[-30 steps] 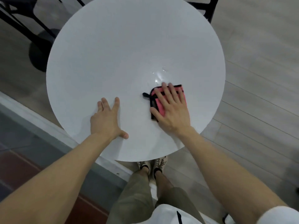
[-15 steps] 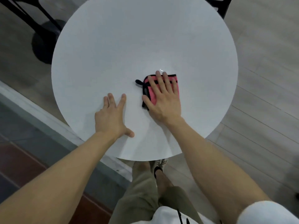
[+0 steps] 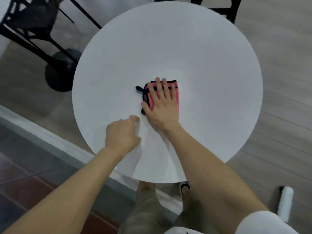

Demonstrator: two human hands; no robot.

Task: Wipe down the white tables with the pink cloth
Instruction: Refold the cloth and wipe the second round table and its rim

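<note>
Pink cloth (image 3: 176, 92) pinned under the right hand (image 3: 162, 107), near the centre of the round white table (image 3: 194, 48)
Right hand lies flat on the cloth, fingers straight and spread, with pink edge and black trim showing around it. Left hand (image 3: 121, 134) sits on the tabletop just beside the right wrist, fingers curled under, gripping nothing, somewhat blurred. Pale plank floor (image 3: 278, 115) surrounds the table; a black chair frame (image 3: 33, 22) and round black base (image 3: 60, 71) stand off its far left edge

No legible txt, labels or nos. anywhere in view.
</note>
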